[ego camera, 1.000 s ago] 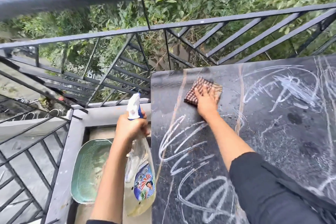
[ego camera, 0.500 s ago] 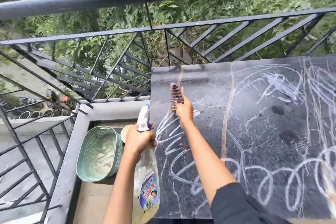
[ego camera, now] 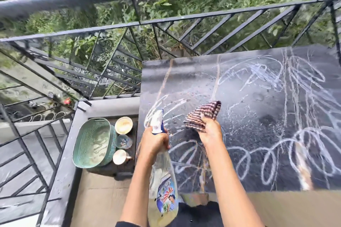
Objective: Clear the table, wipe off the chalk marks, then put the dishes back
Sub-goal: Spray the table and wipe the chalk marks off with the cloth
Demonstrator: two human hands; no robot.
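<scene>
A dark stone table (ego camera: 258, 112) is covered in white chalk loops and scribbles, with wet droplets near its left part. My right hand (ego camera: 210, 131) grips a bunched checked cloth (ego camera: 203, 112) just above the table's left side. My left hand (ego camera: 155, 140) holds a clear spray bottle (ego camera: 163, 186) by its neck at the table's left edge, nozzle pointing forward. On the floor to the left stand a cream bowl (ego camera: 123, 125), a glass (ego camera: 124, 141) and a mug (ego camera: 120, 156).
A green mesh basket (ego camera: 92, 143) stands on the floor beside the dishes, in the balcony corner. A black metal railing (ego camera: 166, 22) runs close along the table's far edge and down the left side. Green plants lie beyond it.
My right hand has drawn the cloth back from the table's far left corner toward me and bunched it up. The bottle in my left hand has moved right, over the table's edge.
</scene>
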